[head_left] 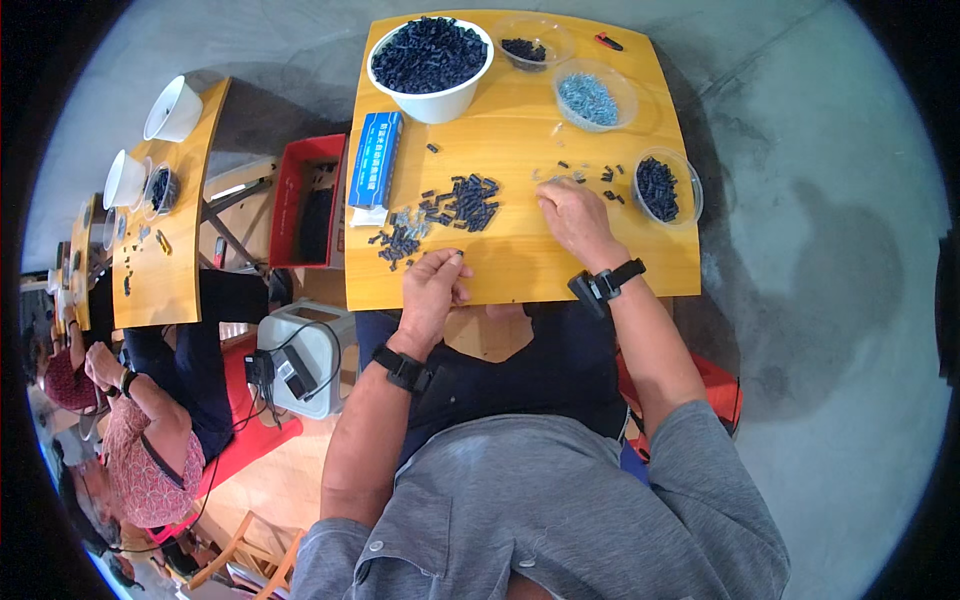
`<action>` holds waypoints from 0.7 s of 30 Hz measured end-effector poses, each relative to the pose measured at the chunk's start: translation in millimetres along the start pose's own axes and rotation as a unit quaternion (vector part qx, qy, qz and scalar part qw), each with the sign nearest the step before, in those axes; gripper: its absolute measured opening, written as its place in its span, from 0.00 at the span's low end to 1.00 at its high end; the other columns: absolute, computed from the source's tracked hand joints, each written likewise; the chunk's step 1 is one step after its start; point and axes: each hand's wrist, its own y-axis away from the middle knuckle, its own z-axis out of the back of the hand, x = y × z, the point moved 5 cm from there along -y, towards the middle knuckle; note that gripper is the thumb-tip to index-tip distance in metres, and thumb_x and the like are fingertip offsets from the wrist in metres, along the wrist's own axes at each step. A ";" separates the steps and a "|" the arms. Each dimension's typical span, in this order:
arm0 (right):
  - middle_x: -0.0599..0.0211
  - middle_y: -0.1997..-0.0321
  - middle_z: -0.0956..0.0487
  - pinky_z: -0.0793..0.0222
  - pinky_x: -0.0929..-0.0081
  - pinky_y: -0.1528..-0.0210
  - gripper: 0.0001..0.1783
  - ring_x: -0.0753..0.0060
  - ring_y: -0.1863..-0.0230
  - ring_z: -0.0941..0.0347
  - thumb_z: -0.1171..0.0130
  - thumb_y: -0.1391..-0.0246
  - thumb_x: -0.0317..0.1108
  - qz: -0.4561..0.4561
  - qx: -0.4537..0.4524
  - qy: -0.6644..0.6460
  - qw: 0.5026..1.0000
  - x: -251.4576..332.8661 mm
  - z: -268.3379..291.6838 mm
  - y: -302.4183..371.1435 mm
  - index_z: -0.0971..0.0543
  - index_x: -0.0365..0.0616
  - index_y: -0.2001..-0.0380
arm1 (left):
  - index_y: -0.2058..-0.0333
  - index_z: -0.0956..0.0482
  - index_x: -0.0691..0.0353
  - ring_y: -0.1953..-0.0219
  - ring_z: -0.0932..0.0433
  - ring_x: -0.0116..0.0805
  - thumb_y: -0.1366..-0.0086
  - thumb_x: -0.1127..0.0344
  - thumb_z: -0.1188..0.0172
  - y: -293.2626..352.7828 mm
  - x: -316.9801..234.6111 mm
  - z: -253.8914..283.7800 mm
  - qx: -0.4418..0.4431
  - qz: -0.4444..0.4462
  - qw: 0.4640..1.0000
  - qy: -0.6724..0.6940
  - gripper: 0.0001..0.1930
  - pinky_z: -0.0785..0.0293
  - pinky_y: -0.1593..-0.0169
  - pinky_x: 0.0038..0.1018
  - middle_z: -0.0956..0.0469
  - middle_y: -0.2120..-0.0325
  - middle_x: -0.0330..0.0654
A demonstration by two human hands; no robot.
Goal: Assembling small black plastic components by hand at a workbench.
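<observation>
My left hand (432, 292) is closed at the table's near edge, pinching a small black piece (460, 254) between thumb and forefinger. Farther right and higher on the table, my right hand (578, 220) has its fingers pressed together; whatever they hold is hidden. Just beyond its fingertips lie a few small clear pieces (573, 178) and scattered black pieces (608, 175). A pile of short black cylindrical pieces (472, 204) lies beyond my left hand. Beside it are small clear or silvery bits (410, 219) and a smaller group of black pieces (400, 244).
A white bucket (430, 107) full of black pieces stands at the back left, near a blue box (376, 160). Clear tubs hold silvery screws (588, 98), black pieces (656, 188) and small dark parts (524, 49). A red-and-black tool (608, 41) lies far right. Another person (150, 450) sits left.
</observation>
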 end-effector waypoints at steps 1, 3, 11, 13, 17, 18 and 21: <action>0.55 0.69 0.24 0.31 0.58 0.63 0.06 0.49 0.65 0.26 0.46 0.49 0.31 0.003 0.001 0.004 1.000 -0.3 -1.6 -0.8 0.22 0.44 0.69 | 0.59 0.25 0.68 0.82 0.28 0.22 0.35 0.69 0.46 1.4 -0.5 0.7 -0.002 0.001 1.000 0.000 0.09 0.32 0.78 0.19 0.23 0.74 0.39; 0.55 0.70 0.24 0.31 0.58 0.64 0.06 0.49 0.66 0.27 0.46 0.49 0.31 0.006 0.004 0.005 1.000 -2.9 -4.3 -2.6 0.22 0.44 0.69 | 0.60 0.25 0.67 0.81 0.28 0.23 0.35 0.70 0.46 3.6 -2.0 -2.2 0.038 0.006 0.997 0.063 0.08 0.31 0.76 0.20 0.23 0.73 0.40; 0.54 0.68 0.25 0.30 0.57 0.65 0.05 0.48 0.67 0.26 0.49 0.48 0.29 0.007 0.011 0.088 0.996 -1.1 -11.7 -2.1 0.25 0.42 0.71 | 0.61 0.26 0.64 0.77 0.25 0.26 0.34 0.72 0.48 22.0 -27.4 -10.7 0.068 -0.031 0.994 0.074 0.05 0.29 0.71 0.22 0.23 0.72 0.40; 0.53 0.69 0.25 0.30 0.57 0.65 0.04 0.48 0.67 0.26 0.49 0.48 0.28 0.016 -0.008 0.075 0.997 0.4 -10.1 0.7 0.26 0.41 0.71 | 0.61 0.26 0.64 0.76 0.25 0.27 0.34 0.72 0.48 27.3 -32.2 -11.7 0.070 -0.035 0.994 0.076 0.05 0.28 0.71 0.22 0.22 0.71 0.40; 0.52 0.70 0.24 0.29 0.61 0.65 0.04 0.49 0.68 0.27 0.48 0.48 0.26 0.000 -0.045 -0.056 0.997 1.6 1.1 6.9 0.27 0.36 0.72 | 0.61 0.25 0.64 0.76 0.24 0.27 0.34 0.73 0.48 37.3 -39.8 -16.1 0.081 -0.053 0.993 0.063 0.05 0.28 0.70 0.23 0.22 0.71 0.40; 0.52 0.70 0.24 0.29 0.61 0.65 0.04 0.49 0.68 0.27 0.48 0.48 0.26 0.000 -0.045 -0.056 0.997 4.6 3.2 8.7 0.27 0.36 0.72 | 0.61 0.25 0.64 0.76 0.24 0.27 0.34 0.73 0.49 39.1 -41.3 -16.4 0.081 -0.060 0.993 0.056 0.05 0.27 0.70 0.23 0.22 0.71 0.40; 0.56 0.71 0.23 0.29 0.69 0.68 0.05 0.60 0.73 0.25 0.47 0.47 0.25 -0.101 0.024 -0.183 0.978 11.3 6.4 15.5 0.26 0.33 0.71 | 0.62 0.24 0.64 0.75 0.25 0.27 0.34 0.74 0.49 43.6 -45.8 -18.3 0.092 -0.081 0.991 0.060 0.05 0.27 0.70 0.23 0.22 0.71 0.40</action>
